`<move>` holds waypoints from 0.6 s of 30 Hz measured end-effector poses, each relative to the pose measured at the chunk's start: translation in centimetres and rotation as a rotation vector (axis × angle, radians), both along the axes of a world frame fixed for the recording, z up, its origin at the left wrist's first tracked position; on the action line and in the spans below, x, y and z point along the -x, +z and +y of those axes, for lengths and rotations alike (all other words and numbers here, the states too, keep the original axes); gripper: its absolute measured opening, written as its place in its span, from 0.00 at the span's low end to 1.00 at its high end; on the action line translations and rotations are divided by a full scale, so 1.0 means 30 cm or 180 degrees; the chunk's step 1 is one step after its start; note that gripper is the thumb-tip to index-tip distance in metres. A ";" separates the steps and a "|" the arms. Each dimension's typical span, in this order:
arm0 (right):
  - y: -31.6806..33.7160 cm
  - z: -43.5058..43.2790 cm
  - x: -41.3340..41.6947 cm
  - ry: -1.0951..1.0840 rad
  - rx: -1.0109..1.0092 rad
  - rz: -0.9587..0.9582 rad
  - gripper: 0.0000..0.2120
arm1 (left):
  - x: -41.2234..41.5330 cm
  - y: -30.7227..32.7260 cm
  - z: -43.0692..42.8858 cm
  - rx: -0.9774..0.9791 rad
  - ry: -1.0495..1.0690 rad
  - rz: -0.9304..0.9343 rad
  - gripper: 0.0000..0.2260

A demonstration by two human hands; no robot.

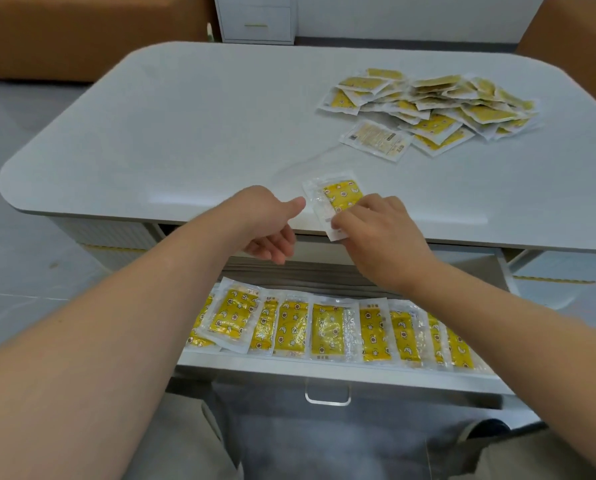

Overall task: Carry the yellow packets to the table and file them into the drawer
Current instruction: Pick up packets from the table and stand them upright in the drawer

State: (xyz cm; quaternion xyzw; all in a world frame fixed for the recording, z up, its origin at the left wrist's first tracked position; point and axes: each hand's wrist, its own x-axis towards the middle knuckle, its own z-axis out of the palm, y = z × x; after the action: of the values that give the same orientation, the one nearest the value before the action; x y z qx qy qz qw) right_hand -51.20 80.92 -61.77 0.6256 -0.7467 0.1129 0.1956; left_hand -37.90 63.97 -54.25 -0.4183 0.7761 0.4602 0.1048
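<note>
Glossy plastic packets; smooth matt table.

The right hand pinches 1 yellow packet at its near end, over the front edge of the white table. The left hand sits just beside it, fingers loosely curled, thumb extended toward the packet. Below, the open drawer holds a row of packets, upright and overlapping. A loose pile of packets lies at the table's far right.
</note>
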 end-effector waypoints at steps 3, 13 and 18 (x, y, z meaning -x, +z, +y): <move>-0.020 0.010 -0.003 0.0291 0.0228 0.0276 0.12 | -0.013 -0.014 0.006 -0.0288 -0.0086 -0.0311 0.33; 0.059 -0.018 -0.197 0.1463 0.0730 0.0031 0.08 | -0.029 -0.065 -0.036 -0.1553 0.0097 -0.0262 0.08; 0.093 -0.056 -0.019 0.0249 0.1142 -0.0094 0.13 | -0.090 -0.102 -0.090 -0.0794 -0.0525 -0.1053 0.14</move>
State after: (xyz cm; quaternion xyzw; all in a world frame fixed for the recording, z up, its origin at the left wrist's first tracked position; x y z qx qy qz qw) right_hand -50.65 79.25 -58.99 0.6075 -0.6926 0.2609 0.2885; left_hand -35.20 61.28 -57.30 -0.4070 0.7169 0.4676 0.3189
